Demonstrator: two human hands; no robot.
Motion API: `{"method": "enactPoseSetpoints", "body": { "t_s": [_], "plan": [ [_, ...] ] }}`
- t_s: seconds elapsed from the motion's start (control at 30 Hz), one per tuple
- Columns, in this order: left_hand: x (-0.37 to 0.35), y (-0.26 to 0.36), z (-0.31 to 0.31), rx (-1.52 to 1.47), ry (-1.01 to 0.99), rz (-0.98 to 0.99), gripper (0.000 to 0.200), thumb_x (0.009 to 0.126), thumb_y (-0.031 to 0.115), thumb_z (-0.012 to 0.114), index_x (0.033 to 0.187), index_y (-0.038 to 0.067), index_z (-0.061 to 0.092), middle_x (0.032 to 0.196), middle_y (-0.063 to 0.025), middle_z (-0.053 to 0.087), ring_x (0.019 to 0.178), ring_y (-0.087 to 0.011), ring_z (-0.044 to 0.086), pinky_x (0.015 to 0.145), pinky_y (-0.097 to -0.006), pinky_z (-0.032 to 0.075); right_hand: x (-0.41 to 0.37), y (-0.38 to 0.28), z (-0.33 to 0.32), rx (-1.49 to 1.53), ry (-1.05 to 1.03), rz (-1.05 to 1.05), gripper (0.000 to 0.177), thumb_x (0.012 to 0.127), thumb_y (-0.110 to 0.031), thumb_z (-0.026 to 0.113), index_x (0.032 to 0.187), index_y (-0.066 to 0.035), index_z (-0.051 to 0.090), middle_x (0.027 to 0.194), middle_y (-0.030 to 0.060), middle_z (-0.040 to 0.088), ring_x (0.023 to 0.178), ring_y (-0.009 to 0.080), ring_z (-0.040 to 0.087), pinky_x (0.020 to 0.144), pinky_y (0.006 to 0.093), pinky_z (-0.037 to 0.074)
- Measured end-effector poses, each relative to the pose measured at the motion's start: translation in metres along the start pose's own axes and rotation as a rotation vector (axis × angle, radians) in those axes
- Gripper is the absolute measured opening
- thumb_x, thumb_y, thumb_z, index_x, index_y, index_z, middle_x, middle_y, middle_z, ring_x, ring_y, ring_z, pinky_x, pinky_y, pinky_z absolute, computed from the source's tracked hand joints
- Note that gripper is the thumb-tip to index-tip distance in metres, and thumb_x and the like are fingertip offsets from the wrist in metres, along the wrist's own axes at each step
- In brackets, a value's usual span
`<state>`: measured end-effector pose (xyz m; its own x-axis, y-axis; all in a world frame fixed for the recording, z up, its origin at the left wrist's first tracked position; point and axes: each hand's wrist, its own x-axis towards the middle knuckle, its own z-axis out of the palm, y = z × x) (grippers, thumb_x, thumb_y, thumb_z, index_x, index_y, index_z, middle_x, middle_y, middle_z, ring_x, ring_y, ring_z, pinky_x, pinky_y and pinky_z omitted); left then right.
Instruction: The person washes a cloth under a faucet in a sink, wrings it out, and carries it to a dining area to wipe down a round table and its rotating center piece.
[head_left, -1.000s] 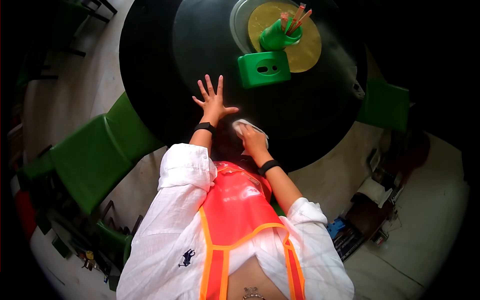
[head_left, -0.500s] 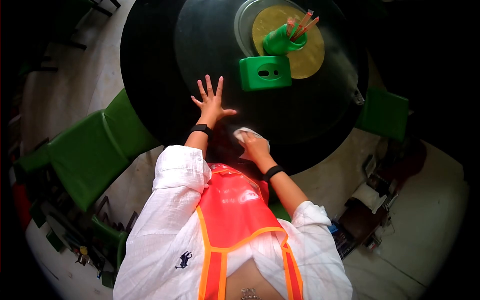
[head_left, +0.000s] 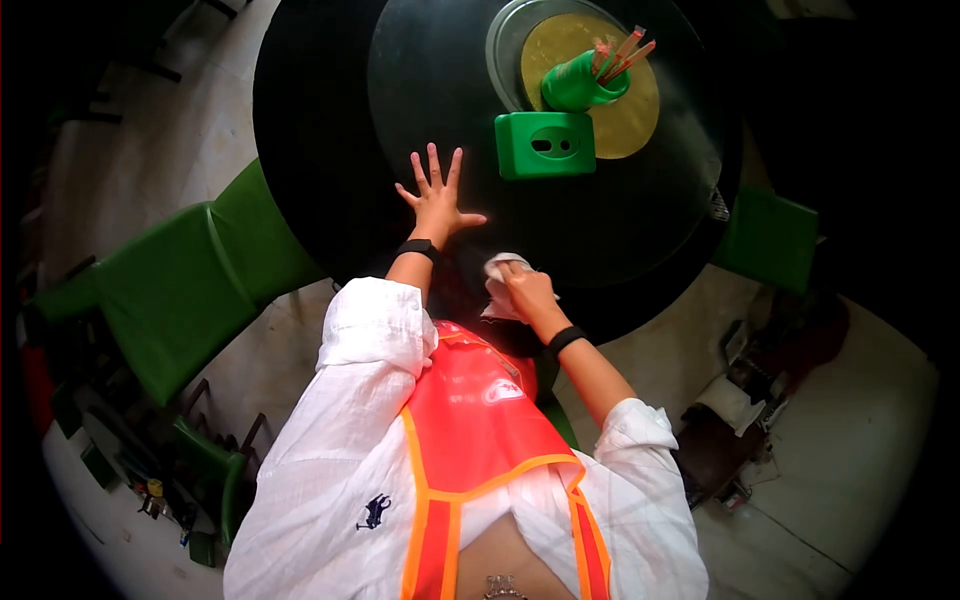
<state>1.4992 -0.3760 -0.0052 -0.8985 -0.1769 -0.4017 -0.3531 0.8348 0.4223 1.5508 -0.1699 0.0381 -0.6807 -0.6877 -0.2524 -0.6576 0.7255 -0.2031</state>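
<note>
My left hand (head_left: 437,204) lies on the dark round table (head_left: 310,120) with its fingers spread, holding nothing. To its lower right, my right hand (head_left: 531,295) is closed on a crumpled white cloth (head_left: 497,287), pressed to the table near its front edge. The cloth sticks out beside and below the fingers; part of it is hidden under the hand. Beyond both hands stands a green tissue box (head_left: 546,146). Right behind it, a green cup (head_left: 575,85) leans in view, holding several sticks in red-printed wrappers (head_left: 625,55).
A round gold plate (head_left: 640,110) is under the cup at the table's centre. Green chairs stand at the left (head_left: 175,295) and right (head_left: 768,240) of the table. A cluttered low stand (head_left: 725,450) is on the floor at the lower right.
The whole view has shifted slightly, so the table and its things appear further right. My left hand stays spread on the table, and my right hand still grips the cloth close to the same spot.
</note>
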Motion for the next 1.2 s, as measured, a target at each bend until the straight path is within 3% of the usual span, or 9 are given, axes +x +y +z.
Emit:
{"method": "enactPoseSetpoints", "body": {
  "t_s": [0.1,0.2,0.47,0.6,0.77,0.93,1.07,1.13,1.2],
  "plan": [
    [-0.001,-0.001,0.000,-0.018,0.017,0.001,0.124,0.043,0.056,0.076,0.137,0.032,0.000,0.141,-0.0113,-0.019,0.128,-0.0385,-0.019,0.086,-0.0727,0.012,0.034,-0.017,0.009,0.059,-0.018,-0.049,0.024,0.074,-0.019,0.057,0.095,-0.007,0.055,0.081,0.0079,0.059,0.066,0.0207,0.062,0.050,0.0321,0.048],
    [0.000,-0.003,0.002,-0.022,0.072,0.016,0.123,0.043,0.056,0.076,0.137,0.032,0.002,0.142,-0.0104,-0.017,0.128,-0.0379,-0.017,0.086,-0.0729,0.013,0.054,-0.028,-0.002,0.080,-0.024,-0.086,0.024,0.074,-0.018,0.057,0.095,-0.007,0.054,0.082,0.0074,0.058,0.066,0.0209,0.062,0.052,0.0315,0.048],
    [-0.003,-0.001,-0.002,-0.053,0.048,0.006,0.120,0.045,0.054,0.076,0.138,0.030,0.004,0.143,-0.0102,-0.015,0.129,-0.0358,-0.016,0.088,-0.0719,0.010,-0.004,0.003,-0.003,-0.006,-0.018,-0.035,0.043,0.063,-0.021,0.066,0.103,-0.013,0.053,0.086,0.0053,0.058,0.061,0.0234,0.059,0.055,0.0323,0.048],
    [-0.004,0.000,-0.005,-0.065,0.041,-0.009,0.117,0.046,0.051,0.077,0.138,0.029,0.006,0.143,-0.0100,-0.013,0.130,-0.0343,-0.016,0.090,-0.0713,0.008,0.003,-0.002,0.006,-0.018,0.002,-0.054,0.050,0.060,-0.021,0.067,0.107,-0.014,0.053,0.086,0.0052,0.057,0.067,0.0228,0.058,0.060,0.0333,0.047],
    [0.004,-0.007,0.002,-0.014,0.082,0.012,0.121,0.044,0.058,0.074,0.137,0.032,0.002,0.143,-0.0090,-0.015,0.129,-0.0358,-0.016,0.088,-0.0718,0.011,0.028,-0.024,0.018,0.006,0.072,-0.056,0.046,0.070,-0.012,0.056,0.115,-0.011,0.049,0.086,0.0063,0.056,0.068,0.0219,0.056,0.062,0.0320,0.046],
    [0.008,-0.011,0.001,-0.025,0.071,0.036,0.117,0.045,0.054,0.076,0.137,0.032,0.008,0.143,-0.0086,-0.012,0.130,-0.0333,-0.016,0.090,-0.0711,0.008,0.029,-0.028,0.030,0.026,0.103,-0.029,0.045,0.070,-0.011,0.056,0.115,-0.011,0.049,0.087,0.0071,0.056,0.069,0.0209,0.057,0.063,0.0314,0.046],
    [0.008,-0.010,0.000,-0.041,0.056,0.024,0.117,0.045,0.054,0.076,0.137,0.032,0.007,0.144,-0.0084,-0.012,0.130,-0.0331,-0.016,0.090,-0.0709,0.007,0.002,-0.019,0.011,0.165,0.074,0.041,0.050,0.067,-0.011,0.060,0.116,-0.015,0.049,0.091,0.0079,0.056,0.074,0.0263,0.060,0.064,0.0340,0.049],
    [0.007,-0.007,0.000,-0.041,0.026,0.016,0.116,0.046,0.054,0.075,0.137,0.031,0.007,0.143,-0.0088,-0.012,0.130,-0.0332,-0.016,0.090,-0.0712,0.007,-0.028,-0.004,0.011,0.156,-0.094,0.284,0.048,0.070,-0.013,0.057,0.116,-0.018,0.049,0.098,0.0084,0.057,0.078,0.0285,0.060,0.065,0.0357,0.049],
    [0.005,-0.005,0.003,-0.049,0.051,0.014,0.117,0.046,0.055,0.075,0.138,0.031,0.007,0.143,-0.0090,-0.013,0.130,-0.0335,-0.016,0.089,-0.0718,0.006,-0.056,0.017,0.025,0.223,-0.037,0.497,0.043,0.074,-0.014,0.052,0.117,-0.020,0.048,0.105,0.0092,0.057,0.084,0.0298,0.059,0.067,0.0377,0.048]
  ]
}}
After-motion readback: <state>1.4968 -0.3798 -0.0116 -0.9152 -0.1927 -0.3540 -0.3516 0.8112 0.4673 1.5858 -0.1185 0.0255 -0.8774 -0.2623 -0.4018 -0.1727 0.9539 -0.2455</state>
